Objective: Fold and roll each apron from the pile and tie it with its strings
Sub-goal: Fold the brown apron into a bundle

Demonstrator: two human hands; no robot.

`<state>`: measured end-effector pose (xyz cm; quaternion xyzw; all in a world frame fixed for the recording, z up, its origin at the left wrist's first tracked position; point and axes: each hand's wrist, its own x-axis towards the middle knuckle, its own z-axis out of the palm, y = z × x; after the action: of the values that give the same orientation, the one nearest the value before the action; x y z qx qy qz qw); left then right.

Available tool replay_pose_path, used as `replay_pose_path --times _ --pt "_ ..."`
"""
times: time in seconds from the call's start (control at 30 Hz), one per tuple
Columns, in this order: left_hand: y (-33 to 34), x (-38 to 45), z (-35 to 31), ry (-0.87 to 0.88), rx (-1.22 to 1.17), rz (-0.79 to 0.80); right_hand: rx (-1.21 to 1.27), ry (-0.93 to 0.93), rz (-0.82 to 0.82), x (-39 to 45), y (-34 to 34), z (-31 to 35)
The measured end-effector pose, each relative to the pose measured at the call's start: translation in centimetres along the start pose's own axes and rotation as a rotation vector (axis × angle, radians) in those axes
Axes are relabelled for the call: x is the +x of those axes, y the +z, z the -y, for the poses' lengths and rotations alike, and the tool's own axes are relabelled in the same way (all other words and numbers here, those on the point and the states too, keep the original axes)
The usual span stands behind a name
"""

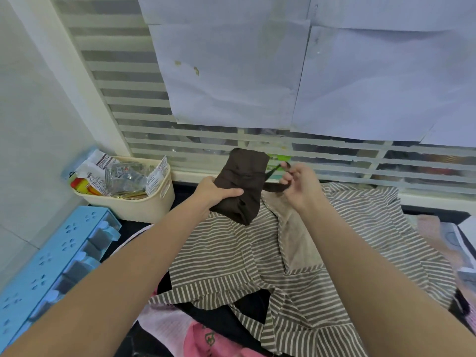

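Note:
A dark brown apron (244,173), rolled into a thick bundle, is held up above the pile. My left hand (215,193) grips the roll from its left side, thumb across the front. My right hand (298,182) is just right of the roll and pinches the brown apron's string (273,187), which runs from the roll to my fingers. Below both hands lies a brown-and-white striped apron (304,256) spread over the pile. A pink apron (195,336) and black cloth (231,318) show at the pile's near edge.
A cream basket (144,204) full of packets stands at the back left. A light blue plastic rack (51,269) lies along the left edge. A striped window with paper sheets (231,73) taped on it rises right behind the pile. Pinkish cloth (438,235) lies at far right.

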<state>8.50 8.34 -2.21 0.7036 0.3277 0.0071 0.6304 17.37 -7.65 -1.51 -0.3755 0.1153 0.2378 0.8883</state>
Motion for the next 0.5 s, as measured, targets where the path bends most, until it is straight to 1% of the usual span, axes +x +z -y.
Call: replay_pose_path --times 0.07,0.13,0.2,0.23,0.27,0.33,0.4,0.5 --pt "-0.1 0.1 0.0 -0.01 -0.049 -0.014 -0.499 -0.076 0.131 -0.6 1.4 0.4" --pt "-0.6 0.1 -0.1 -0.003 -0.052 -0.014 -0.897 -0.077 0.197 -1.0 1.8 0.8" --pt "-1.2 0.1 -0.3 -0.001 -0.034 -0.025 -1.144 -0.11 0.22 -1.3 1.9 1.3" --pt "-1.5 0.0 -0.4 -0.011 -0.025 -0.031 -1.255 -0.179 0.246 -1.4 1.8 1.4" --pt "-1.8 -0.1 -0.4 -0.022 -0.011 -0.036 -1.406 -0.271 0.301 -1.7 1.9 1.5" --pt "-2.1 -0.1 -0.5 -0.039 0.037 -0.054 -1.726 -0.426 0.486 -2.2 2.3 1.6" --pt "-2.2 -0.1 -0.4 -0.047 0.098 -0.061 -1.875 -0.441 0.635 -2.5 3.0 1.4" --pt "-2.4 0.0 -0.4 -0.017 0.219 -0.006 -1.884 -0.34 0.737 -2.8 4.1 1.3"
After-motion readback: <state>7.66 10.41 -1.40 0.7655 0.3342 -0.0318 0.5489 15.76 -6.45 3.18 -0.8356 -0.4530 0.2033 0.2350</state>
